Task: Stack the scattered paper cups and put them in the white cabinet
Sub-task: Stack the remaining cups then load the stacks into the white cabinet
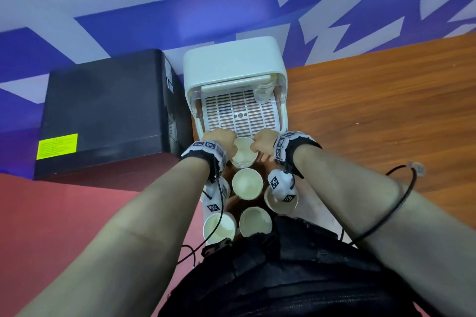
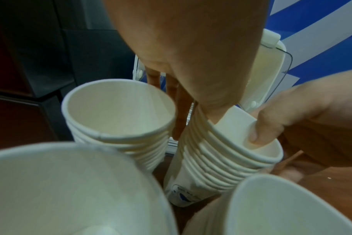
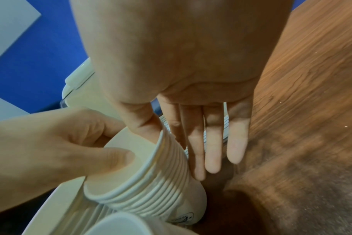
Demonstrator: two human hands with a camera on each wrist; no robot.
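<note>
A tall stack of white paper cups (image 1: 243, 152) stands upright in front of the white cabinet (image 1: 231, 67), whose lid is raised over a slatted tray (image 1: 239, 110). My left hand (image 1: 225, 143) pinches the stack's (image 2: 221, 162) left rim, thumb inside. From the other side my right hand (image 1: 262, 145) pinches the rim (image 3: 151, 190), thumb inside and fingers (image 3: 211, 151) straight down the outside. Several more stacks stand nearer me: (image 1: 247, 184), (image 1: 280, 204), (image 1: 255, 221), (image 1: 220, 228). Another cup stack (image 1: 264, 90) sits inside the cabinet at the back right.
A black box (image 1: 108, 110) stands right against the cabinet's left side. The wooden table (image 1: 373, 110) stretches off to the right. A blue and white wall is behind. A black cable (image 1: 401, 201) loops off my right forearm.
</note>
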